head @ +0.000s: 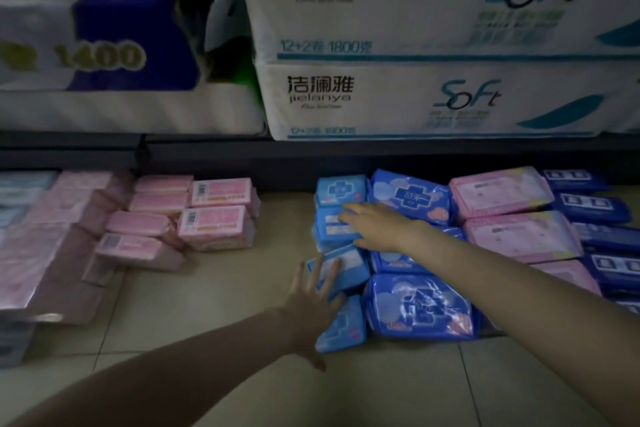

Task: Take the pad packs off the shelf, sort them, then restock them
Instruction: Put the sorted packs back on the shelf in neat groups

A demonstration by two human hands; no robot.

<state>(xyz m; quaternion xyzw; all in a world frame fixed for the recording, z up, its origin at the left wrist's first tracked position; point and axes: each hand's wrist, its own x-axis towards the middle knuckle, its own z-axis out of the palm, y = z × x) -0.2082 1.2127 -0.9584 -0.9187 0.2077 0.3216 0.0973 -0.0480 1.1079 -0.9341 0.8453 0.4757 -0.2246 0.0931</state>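
everywhere pad packs (419, 305) on tiled floor (214, 291)

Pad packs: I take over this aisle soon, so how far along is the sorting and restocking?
Done: pad packs lie on the floor tiles grouped by colour, pink packs left, blue packs right. In hand: the left hand and right hand press flat on the light blue packs, apparently tidying them. Left: restocking; no sorted pack visibly back on a shelf.

Pink packs (20, 253) blur at left — dark-blue packs (620, 274) cut off right.
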